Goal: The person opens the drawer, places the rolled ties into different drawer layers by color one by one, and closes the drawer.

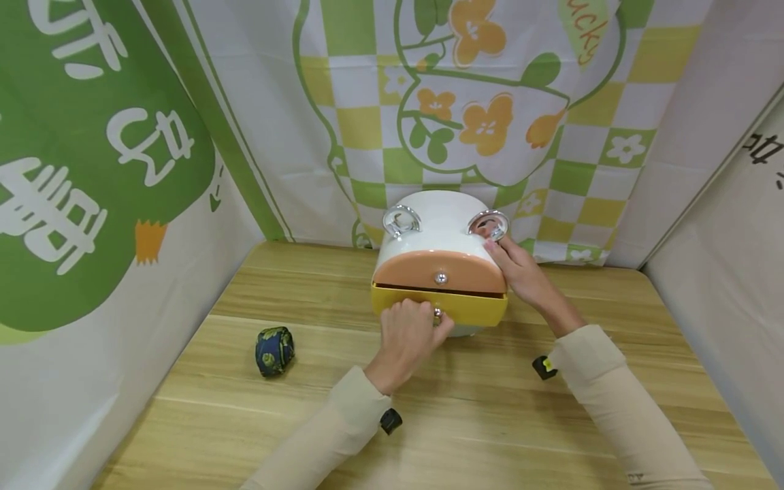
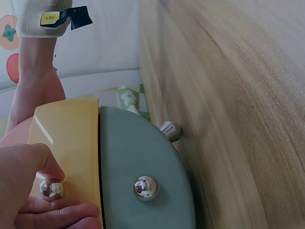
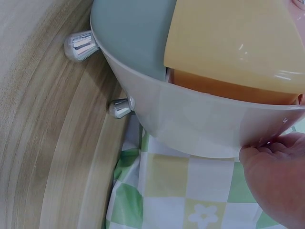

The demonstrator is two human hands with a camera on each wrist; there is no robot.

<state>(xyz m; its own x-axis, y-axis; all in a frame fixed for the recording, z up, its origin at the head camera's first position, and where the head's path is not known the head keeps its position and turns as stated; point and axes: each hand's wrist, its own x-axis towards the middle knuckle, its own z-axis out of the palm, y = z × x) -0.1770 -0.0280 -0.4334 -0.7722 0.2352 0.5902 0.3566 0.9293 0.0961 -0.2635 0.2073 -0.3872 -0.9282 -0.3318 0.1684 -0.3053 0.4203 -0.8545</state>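
Note:
A small round-fronted drawer cabinet (image 1: pixel 437 221) has a white body, two chrome rings on top and an orange upper drawer (image 1: pixel 407 267). Its yellow middle drawer (image 1: pixel 478 308) juts out a little, and a grey-green lower drawer (image 2: pixel 121 157) sits flush. My left hand (image 1: pixel 407 337) pinches the round chrome knob (image 2: pixel 51 189) of the yellow drawer between thumb and curled fingers. With my right hand (image 1: pixel 528 275) I hold the cabinet's right side, just below the right chrome ring (image 1: pixel 488 224). Some right fingertips are hidden against the white side wall (image 3: pixel 205 124).
On the wooden table (image 1: pixel 490 422), a rolled dark blue necktie (image 1: pixel 275 350) with a yellow-green pattern lies left of the cabinet. Printed cloth (image 1: pixel 355 129) hangs close behind the cabinet. Short chrome feet (image 3: pixel 81 46) hold the cabinet off the table.

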